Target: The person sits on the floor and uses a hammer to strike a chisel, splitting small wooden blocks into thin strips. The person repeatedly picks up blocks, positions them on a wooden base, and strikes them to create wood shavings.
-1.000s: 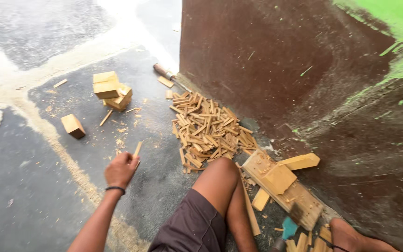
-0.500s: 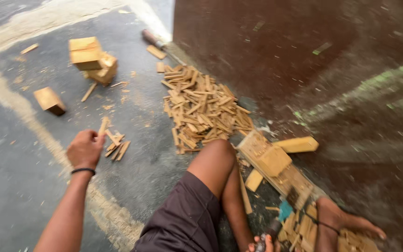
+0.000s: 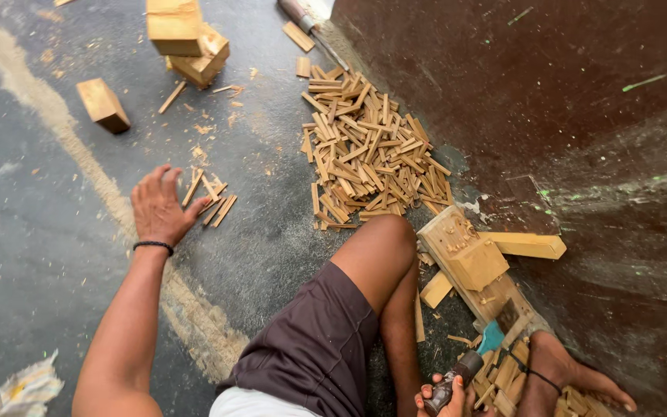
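Rags (image 3: 17,390) lie crumpled at the lower left corner of the dark floor (image 3: 32,255). Next comes the left hand (image 3: 160,207), spread wide and flat on the floor, holding nothing. A small cluster of sticks (image 3: 210,197) lies just to its right, touching the fingertips (their long axes run diagonally, up and away from the hand), so this hand is far nearer them than the other. Blocks (image 3: 187,38) sit beyond, and a big heap of sticks (image 3: 368,154) spreads toward the brown wall (image 3: 580,116). Lower right, the right hand (image 3: 445,398) is closed around a dark tool handle (image 3: 457,374) beside a wooden jig (image 3: 472,266).
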